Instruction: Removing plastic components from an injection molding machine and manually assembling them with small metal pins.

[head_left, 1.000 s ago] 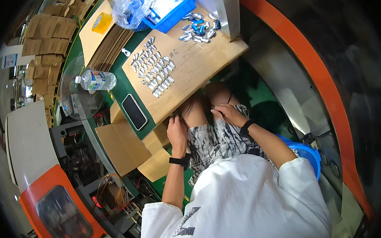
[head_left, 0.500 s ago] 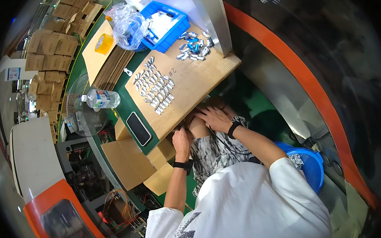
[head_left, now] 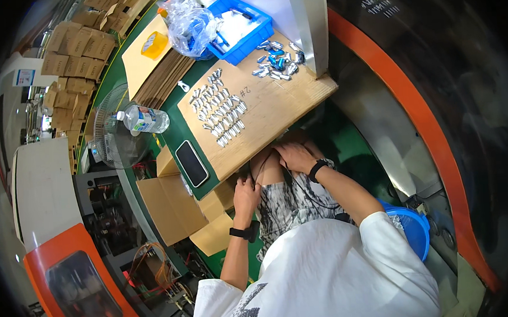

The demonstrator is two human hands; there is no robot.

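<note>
Both my hands are low over my lap, just below the near edge of the wooden board (head_left: pixel 269 114). My left hand (head_left: pixel 246 197) is closed beside my left knee, its fingertips at a thin black cord (head_left: pixel 261 168). My right hand (head_left: pixel 296 157) rests on my bare thigh with its fingers curled in, at the same cord. From there the cord trails down over my black-and-white patterned shorts (head_left: pixel 288 200). On the board lie rows of small shiny metal pieces (head_left: pixel 219 111) and a loose heap of silver and blue ones (head_left: pixel 277 61).
A phone (head_left: pixel 192 163), a water bottle (head_left: pixel 146 119) and stacked cardboard (head_left: pixel 159 77) with a yellow tape roll (head_left: pixel 154 45) are left of the board. Behind it stands a blue bin (head_left: pixel 241 43). An open carton (head_left: pixel 170 207) and a blue bucket (head_left: pixel 412 230) are lower down.
My right hand's fingers have gone from spread flat on the thigh to curled in. The black cord now shows between my hands. The whole view has shifted slightly.
</note>
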